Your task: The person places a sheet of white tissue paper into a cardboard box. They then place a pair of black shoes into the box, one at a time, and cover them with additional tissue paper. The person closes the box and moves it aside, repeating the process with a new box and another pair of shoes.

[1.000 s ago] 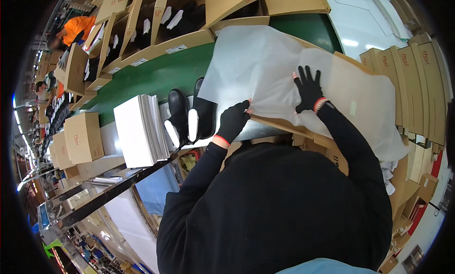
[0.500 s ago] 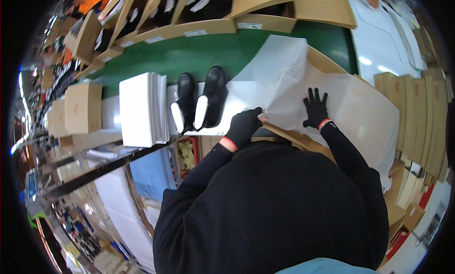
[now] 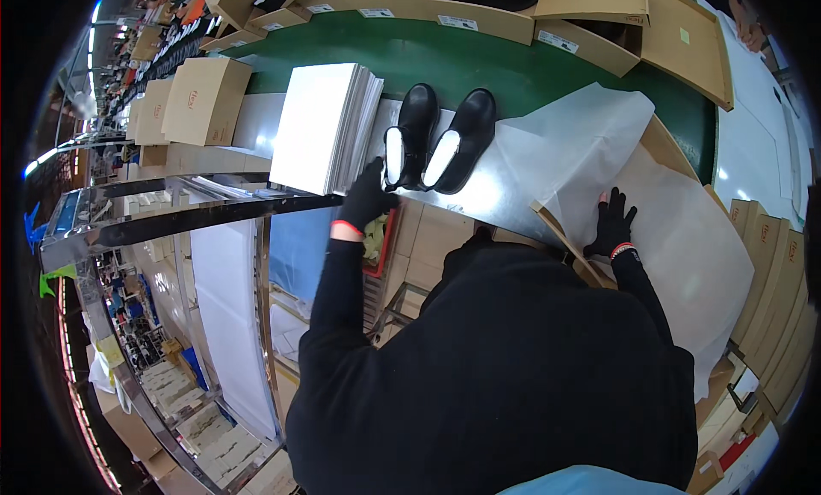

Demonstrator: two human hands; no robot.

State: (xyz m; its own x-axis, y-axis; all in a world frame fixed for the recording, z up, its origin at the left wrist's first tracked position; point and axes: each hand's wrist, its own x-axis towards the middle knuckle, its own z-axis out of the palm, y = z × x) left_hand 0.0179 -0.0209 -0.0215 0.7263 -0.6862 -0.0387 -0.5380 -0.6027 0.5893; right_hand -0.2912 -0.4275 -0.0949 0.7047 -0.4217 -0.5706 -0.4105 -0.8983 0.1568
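Observation:
My left hand [image 3: 368,195], in a black glove, is at the table's near edge between a stack of white sheets [image 3: 316,127] and a pair of black boots. Its fingers and thumb look apart, with nothing seen in them; whether it touches the left boot [image 3: 418,114] I cannot tell. The right boot [image 3: 475,123] stands beside it, and both have white filling in their tops. My right hand [image 3: 613,224], gloved with some bare fingertips, lies spread on white tissue paper [image 3: 693,238]. The paper drapes over an open cardboard box [image 3: 663,144], hiding its inside.
Open shoe boxes [image 3: 487,20] line the far side of the green surface [image 3: 530,67]. Closed brown boxes [image 3: 205,101] stand at the left, with more cartons [image 3: 761,281] stacked at the right. A metal rail [image 3: 188,221] runs below the sheets. Another person's hand [image 3: 753,37] shows at upper right.
My left hand has let go of the tissue paper's edge and moved left to beside the boots. My right hand stays spread on the paper. The view has shifted leftward.

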